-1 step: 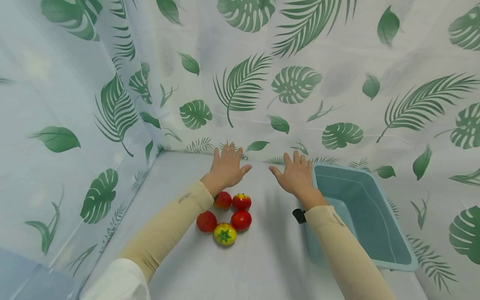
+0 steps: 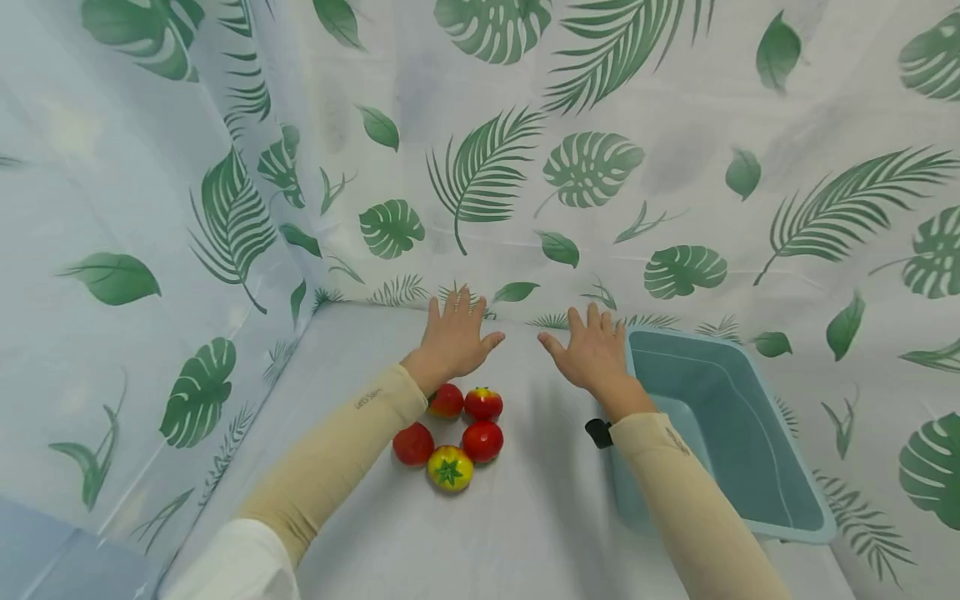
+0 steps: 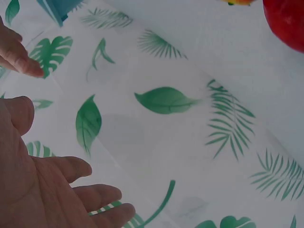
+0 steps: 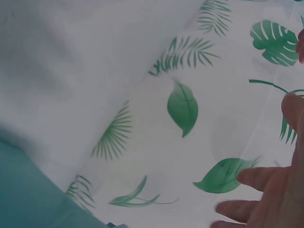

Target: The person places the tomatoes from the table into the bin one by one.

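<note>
In the head view my left hand (image 2: pixel 450 337) is held out flat with its fingers spread, above the far side of the table and beyond a ring of tomatoes. My right hand (image 2: pixel 594 346) is likewise spread, beside the near-left rim of a blue-green plastic basin (image 2: pixel 720 333). Both palms hold nothing. Most of the ring is red: a tomato (image 2: pixel 483 441) at right, another tomato (image 2: pixel 413 444) at left, and more at the back. At the front sits a yellow tomato (image 2: pixel 450 469) with a green star-shaped top. The left wrist view shows a red tomato (image 3: pixel 287 23) at its upper corner.
A white cloth with green leaf prints (image 2: pixel 480 183) hangs behind the table and along its left side. The pale tabletop (image 2: pixel 480 542) stretches under the tomatoes. Beside my right wrist is a small black item (image 2: pixel 598 432).
</note>
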`<state>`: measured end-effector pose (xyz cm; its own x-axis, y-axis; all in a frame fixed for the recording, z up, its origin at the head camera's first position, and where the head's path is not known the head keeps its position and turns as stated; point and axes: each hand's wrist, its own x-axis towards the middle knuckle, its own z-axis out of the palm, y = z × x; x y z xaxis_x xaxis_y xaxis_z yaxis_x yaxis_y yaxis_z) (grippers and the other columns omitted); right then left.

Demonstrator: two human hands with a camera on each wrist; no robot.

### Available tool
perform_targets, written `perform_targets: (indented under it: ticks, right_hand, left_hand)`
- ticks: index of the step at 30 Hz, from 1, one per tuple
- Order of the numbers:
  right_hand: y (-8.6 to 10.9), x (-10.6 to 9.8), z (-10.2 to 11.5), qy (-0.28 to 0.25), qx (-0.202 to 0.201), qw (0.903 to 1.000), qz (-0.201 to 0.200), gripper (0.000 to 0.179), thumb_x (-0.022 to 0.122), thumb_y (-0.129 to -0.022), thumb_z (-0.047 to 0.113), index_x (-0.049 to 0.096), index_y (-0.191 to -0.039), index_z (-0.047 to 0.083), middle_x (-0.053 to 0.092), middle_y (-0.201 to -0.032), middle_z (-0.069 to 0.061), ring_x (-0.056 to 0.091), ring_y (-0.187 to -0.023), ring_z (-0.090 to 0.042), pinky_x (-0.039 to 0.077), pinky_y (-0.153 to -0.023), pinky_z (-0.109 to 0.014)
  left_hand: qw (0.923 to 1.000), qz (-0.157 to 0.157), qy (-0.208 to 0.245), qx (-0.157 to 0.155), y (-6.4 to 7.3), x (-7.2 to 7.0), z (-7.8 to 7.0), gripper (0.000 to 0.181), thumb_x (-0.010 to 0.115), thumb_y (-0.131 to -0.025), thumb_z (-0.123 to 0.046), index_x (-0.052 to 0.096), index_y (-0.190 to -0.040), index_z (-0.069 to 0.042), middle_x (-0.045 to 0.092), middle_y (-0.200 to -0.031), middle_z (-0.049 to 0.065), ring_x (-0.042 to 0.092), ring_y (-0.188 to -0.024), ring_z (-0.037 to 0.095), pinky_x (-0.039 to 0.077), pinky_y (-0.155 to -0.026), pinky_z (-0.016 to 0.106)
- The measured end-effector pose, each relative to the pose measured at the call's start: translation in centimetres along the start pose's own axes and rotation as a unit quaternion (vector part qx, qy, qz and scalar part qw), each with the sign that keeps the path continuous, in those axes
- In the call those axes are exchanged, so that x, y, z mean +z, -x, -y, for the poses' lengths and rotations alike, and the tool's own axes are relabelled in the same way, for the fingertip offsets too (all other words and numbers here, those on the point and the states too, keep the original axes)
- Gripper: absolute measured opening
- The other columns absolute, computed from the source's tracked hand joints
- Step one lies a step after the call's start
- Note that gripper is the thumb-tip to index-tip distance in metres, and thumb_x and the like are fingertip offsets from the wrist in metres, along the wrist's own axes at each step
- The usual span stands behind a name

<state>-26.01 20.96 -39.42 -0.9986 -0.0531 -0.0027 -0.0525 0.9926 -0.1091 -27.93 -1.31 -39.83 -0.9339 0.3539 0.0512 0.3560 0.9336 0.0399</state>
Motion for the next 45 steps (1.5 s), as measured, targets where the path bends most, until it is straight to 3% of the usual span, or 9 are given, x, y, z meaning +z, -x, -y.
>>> perform_targets:
  ticks: [6,22,28,33,38,42,45]
  right_hand:
    - [0.3,0.2,0.0,0.004,0.01,0.9994,0.032,0.085,0.038,-0.097,0.062,0.025,-0.151,-0.002,0.024,-0.152,-0.032,0.023,-0.139,-0.05,0.013,-0.111,-0.068]
    - [1.6,-0.3,0.0,-0.025,-0.011,0.9993,0.024,0.084,0.038,-0.098,0.061,0.024,-0.152,-0.002,0.018,-0.154,-0.033,0.017,-0.141,-0.051,0.012,-0.111,-0.067]
    - [3.3,-0.9,-0.8,-0.04,-0.017,0.999,0.011,0.086,0.042,-0.097,0.06,0.023,-0.152,-0.003,0.016,-0.154,-0.035,0.015,-0.141,-0.053,0.009,-0.111,-0.069]
    - [5.7,-1.8,-2.2,-0.05,-0.021,0.9985,0.004,0.09,0.041,-0.095,0.064,0.021,-0.153,-0.003,0.013,-0.155,-0.034,0.014,-0.14,-0.054,0.008,-0.11,-0.07]
    - [9.5,-2.6,-4.6,-0.059,-0.021,0.9975,-0.033,0.091,0.041,-0.095,0.065,0.025,-0.151,-0.004,0.018,-0.152,-0.037,0.018,-0.136,-0.057,0.01,-0.108,-0.07]
    - [13.5,-2.6,-7.1,-0.07,-0.016,0.9956,-0.06,0.089,0.044,-0.095,0.063,0.029,-0.149,-0.007,0.025,-0.148,-0.039,0.023,-0.132,-0.059,0.014,-0.106,-0.072]
    - [16.5,-2.1,-8.9,-0.079,0.001,0.995,-0.06,0.086,0.049,-0.095,0.059,0.035,-0.145,-0.01,0.031,-0.144,-0.04,0.028,-0.128,-0.06,0.02,-0.101,-0.074]
  left_hand:
    - [0.9999,0.009,0.014,0.005,0.3,0.1,-0.2,0.077,0.034,-0.099,-0.061,0.021,-0.156,-0.012,0.018,-0.161,0.015,0.015,-0.148,0.035,0.011,-0.116,0.059]
    - [0.9994,0.012,0.031,-0.004,1.3,0.2,0.7,0.077,0.034,-0.099,-0.061,0.02,-0.156,-0.012,0.02,-0.16,0.016,0.018,-0.147,0.034,0.012,-0.117,0.057]
    - [0.998,0.026,0.05,-0.027,2.4,1.2,2.2,0.078,0.035,-0.098,-0.061,0.018,-0.157,-0.013,0.017,-0.161,0.015,0.017,-0.147,0.034,0.013,-0.117,0.056]
    - [0.9949,0.024,0.073,-0.065,3.8,2.2,4.8,0.078,0.042,-0.098,-0.058,0.019,-0.156,-0.011,0.019,-0.16,0.016,0.018,-0.146,0.035,0.014,-0.117,0.057]
    - [0.9898,0.019,0.105,-0.094,5.8,3.6,7.2,0.076,0.046,-0.098,-0.054,0.026,-0.154,-0.006,0.024,-0.158,0.019,0.022,-0.145,0.038,0.016,-0.116,0.057]
    - [0.9885,0.002,0.121,-0.091,8.3,5.2,8.0,0.068,0.052,-0.097,-0.047,0.039,-0.148,-0.003,0.035,-0.153,0.021,0.032,-0.14,0.038,0.025,-0.114,0.055]
    - [0.9851,-0.017,0.151,-0.08,10.7,6.9,7.7,0.059,0.06,-0.095,-0.04,0.05,-0.141,-0.004,0.045,-0.145,0.019,0.042,-0.133,0.036,0.034,-0.11,0.052]
